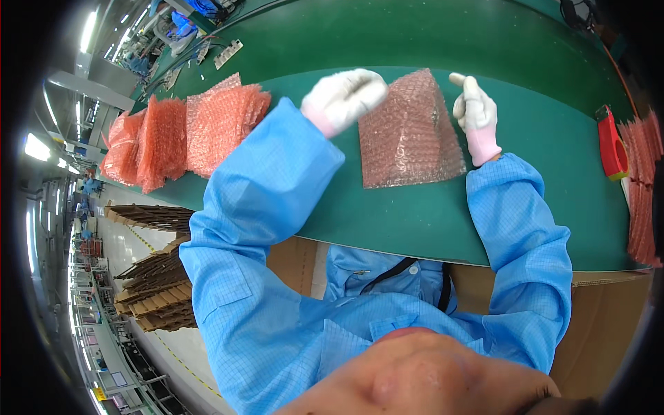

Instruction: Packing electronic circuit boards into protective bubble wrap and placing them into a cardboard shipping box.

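A pink bubble-wrap bag (412,135) lies on the green tabletop between my hands, its surface bulging and creased. At its upper left edge is my left hand (346,99), in a white glove with a pink cuff. Those fingers are curled together, and whatever they may hold is hidden. Just off the bag's right edge, my right hand (477,114) is gloved the same way. Its fingers are partly apart, one pointing up and left, with nothing visible between them.
Stacks of pink bubble-wrap bags (218,128) lie on the left of the green table (408,225). At the right edge are a red tape dispenser (611,145) and more pink bubble wrap (643,200). Cardboard dividers (155,290) are piled below left. Cables and metal parts (228,54) sit far left.
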Demonstrator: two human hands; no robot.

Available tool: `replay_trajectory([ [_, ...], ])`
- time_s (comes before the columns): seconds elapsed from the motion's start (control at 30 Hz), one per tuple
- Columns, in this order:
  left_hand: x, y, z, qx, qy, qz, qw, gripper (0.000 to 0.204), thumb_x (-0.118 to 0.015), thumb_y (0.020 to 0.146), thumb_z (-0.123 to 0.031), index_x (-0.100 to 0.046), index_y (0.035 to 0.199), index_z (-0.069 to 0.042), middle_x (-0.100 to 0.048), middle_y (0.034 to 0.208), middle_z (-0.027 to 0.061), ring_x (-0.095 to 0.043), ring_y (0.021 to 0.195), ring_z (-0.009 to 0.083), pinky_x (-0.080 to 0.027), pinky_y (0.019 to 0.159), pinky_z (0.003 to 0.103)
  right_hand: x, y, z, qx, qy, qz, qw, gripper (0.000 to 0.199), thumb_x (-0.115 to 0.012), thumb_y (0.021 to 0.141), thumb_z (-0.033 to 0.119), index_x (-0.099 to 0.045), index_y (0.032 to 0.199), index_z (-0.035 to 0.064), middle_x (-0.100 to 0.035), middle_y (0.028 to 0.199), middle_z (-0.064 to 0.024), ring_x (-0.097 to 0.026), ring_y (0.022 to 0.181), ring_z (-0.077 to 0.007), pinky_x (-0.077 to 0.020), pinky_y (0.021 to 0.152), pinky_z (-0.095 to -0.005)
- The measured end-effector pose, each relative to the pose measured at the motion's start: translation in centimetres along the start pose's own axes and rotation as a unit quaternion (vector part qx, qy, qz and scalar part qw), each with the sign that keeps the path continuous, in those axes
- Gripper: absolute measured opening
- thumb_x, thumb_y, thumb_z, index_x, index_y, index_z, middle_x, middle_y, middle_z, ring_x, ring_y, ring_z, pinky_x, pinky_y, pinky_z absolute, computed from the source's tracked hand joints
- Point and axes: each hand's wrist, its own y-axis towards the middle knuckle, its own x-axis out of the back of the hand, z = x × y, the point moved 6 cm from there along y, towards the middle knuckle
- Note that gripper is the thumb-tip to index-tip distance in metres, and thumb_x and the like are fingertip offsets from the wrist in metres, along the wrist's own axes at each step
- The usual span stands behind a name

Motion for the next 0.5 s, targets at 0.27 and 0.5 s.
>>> replay_trajectory([
  [0.27,-7.9,-4.2,-0.9,-0.115,0.362,0.111,0.919,0.054,-0.065,0.071,-0.032,-0.050,0.118,-0.008,-0.052,0.106,0.0137,-0.050,0.100,0.0313,-0.044,0.084,0.041,-0.6,-0.1,0.1,0.041,-0.017,-0.028,0.999,0.045,-0.040,0.093,0.039,-0.058,0.112,0.0020,-0.042,0.058,0.0052,-0.034,0.050,-0.0028,-0.0281,0.046,-0.0192],
  [0.5,1.7,-4.4,-3.9,-0.193,0.435,-0.137,0.869,0.011,-0.060,0.066,-0.012,-0.062,0.077,-0.010,-0.060,0.077,0.0091,-0.058,0.079,0.0309,-0.049,0.070,0.039,0.5,-0.2,-1.1,0.004,0.006,-0.037,0.999,0.047,-0.042,0.092,0.043,-0.059,0.111,0.0029,-0.040,0.059,0.0058,-0.029,0.047,-0.0017,-0.0218,0.040,-0.0177],
])
